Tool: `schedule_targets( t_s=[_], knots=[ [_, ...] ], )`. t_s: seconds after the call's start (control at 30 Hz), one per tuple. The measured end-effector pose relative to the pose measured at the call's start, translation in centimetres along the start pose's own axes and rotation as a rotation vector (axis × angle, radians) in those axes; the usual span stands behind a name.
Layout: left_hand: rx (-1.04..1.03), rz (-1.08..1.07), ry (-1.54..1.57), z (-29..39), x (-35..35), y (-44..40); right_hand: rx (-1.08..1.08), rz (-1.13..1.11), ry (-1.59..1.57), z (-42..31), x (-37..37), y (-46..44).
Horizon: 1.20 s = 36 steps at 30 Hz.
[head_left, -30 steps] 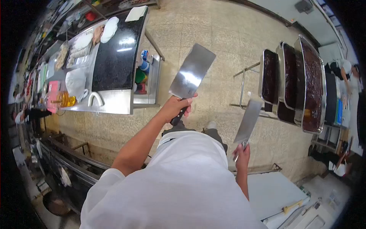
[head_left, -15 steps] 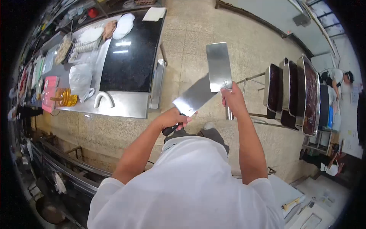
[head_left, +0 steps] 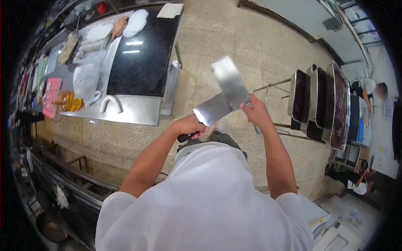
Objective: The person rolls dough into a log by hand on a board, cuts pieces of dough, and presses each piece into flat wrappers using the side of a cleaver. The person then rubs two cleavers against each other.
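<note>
My left hand (head_left: 192, 126) is closed around the black handle of a cleaver (head_left: 212, 109), whose broad steel blade points up and to the right. In my right hand (head_left: 256, 113) is a second cleaver (head_left: 229, 77) with a metal handle. Its blade leans up and to the left and is smeared by motion. The right blade crosses in front of the far part of the left one; whether the two touch, I cannot tell. Both cleavers are held out in front of my body, above the floor.
A steel table (head_left: 134, 110) with a black top stands on the left, bearing a plastic bag (head_left: 86, 79), a bottle of yellow liquid (head_left: 69, 101) and a curved white piece (head_left: 112, 104). Deep metal trays (head_left: 340, 104) stand on a rack at right. Two people (head_left: 366, 88) are beyond.
The right cleaver has swung from nearly upright to a leftward tilt, its blade covering more of the left blade. My left hand has hardly moved.
</note>
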<state>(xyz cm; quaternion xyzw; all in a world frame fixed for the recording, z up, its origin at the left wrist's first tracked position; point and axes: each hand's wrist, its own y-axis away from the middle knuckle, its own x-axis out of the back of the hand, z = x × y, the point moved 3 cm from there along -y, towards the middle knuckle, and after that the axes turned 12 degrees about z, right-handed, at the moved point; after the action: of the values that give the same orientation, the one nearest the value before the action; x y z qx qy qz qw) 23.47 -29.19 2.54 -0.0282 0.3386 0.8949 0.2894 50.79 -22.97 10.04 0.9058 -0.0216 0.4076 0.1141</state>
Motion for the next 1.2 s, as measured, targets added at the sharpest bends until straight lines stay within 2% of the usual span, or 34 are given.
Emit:
schedule_targets(
  t_s=[0.03,0.1,0.17,0.3,0.33,0.47,0.53,0.57,0.67,0.7,0.77,0.83,0.9,0.93,1.0,1.03,1.07,1.13,1.2],
  knots=[
    [-0.008,-0.01,-0.002,-0.7,-0.1,-0.8,0.058,-0.085,0.114,0.0,0.4,0.8],
    [-0.014,-0.029,-0.011,-0.7,-0.8,-1.8,-0.01,-0.014,-0.001,2.1,1.2,0.2],
    [0.005,-0.034,-0.059,1.1,-1.8,-1.5,-0.197,0.105,-0.166,2.9,2.5,0.0],
    [0.04,-0.079,-0.096,2.0,-2.5,-2.5,0.006,0.004,0.003,2.9,3.2,2.2],
    [0.042,-0.095,-0.101,1.6,-2.4,-3.2,-0.151,0.071,-0.013,3.5,3.5,1.8],
    [0.051,-0.113,-0.093,1.3,-2.6,-4.1,-0.325,0.137,-0.229,5.1,3.3,2.0],
    [0.054,-0.134,-0.118,1.6,-2.5,-4.2,0.105,0.056,-0.057,4.0,2.7,3.6],
    [0.057,-0.148,-0.128,1.5,-2.7,-4.2,0.098,0.057,-0.056,4.5,2.7,3.4],
    [0.032,-0.131,-0.123,0.7,-3.0,-5.1,-0.381,0.079,-0.333,4.3,3.1,2.3],
    [0.037,-0.126,-0.123,1.0,-3.2,-4.7,-0.382,0.074,-0.337,4.4,2.5,2.8],
    [0.047,-0.165,-0.14,2.3,-3.7,-4.4,0.063,0.021,-0.179,3.7,1.7,3.8],
    [0.057,-0.166,-0.13,1.9,-3.9,-4.5,0.047,-0.027,-0.149,3.5,2.0,3.9],
    [0.058,-0.141,-0.114,2.1,-3.7,-4.6,-0.287,0.118,-0.401,5.2,1.5,2.4],
    [0.049,-0.121,-0.122,2.4,-3.8,-4.3,-0.288,0.11,-0.403,5.0,1.3,2.6],
    [0.032,-0.109,-0.14,3.0,-3.9,-4.4,-0.274,-0.035,-0.146,4.5,1.3,3.1],
    [0.025,-0.132,-0.132,3.1,-3.9,-4.3,-0.273,-0.031,-0.147,5.0,0.9,3.3],
    [0.023,-0.157,-0.119,3.0,-4.1,-4.1,-0.132,0.011,-0.188,5.8,0.2,3.6],
    [0.04,-0.129,-0.123,3.2,-4.3,-4.0,0.018,0.045,-0.225,5.5,0.4,3.4],
    [0.059,-0.097,-0.136,3.1,-4.1,-3.5,-0.376,0.138,-0.465,6.1,1.1,2.5]
  ],
)
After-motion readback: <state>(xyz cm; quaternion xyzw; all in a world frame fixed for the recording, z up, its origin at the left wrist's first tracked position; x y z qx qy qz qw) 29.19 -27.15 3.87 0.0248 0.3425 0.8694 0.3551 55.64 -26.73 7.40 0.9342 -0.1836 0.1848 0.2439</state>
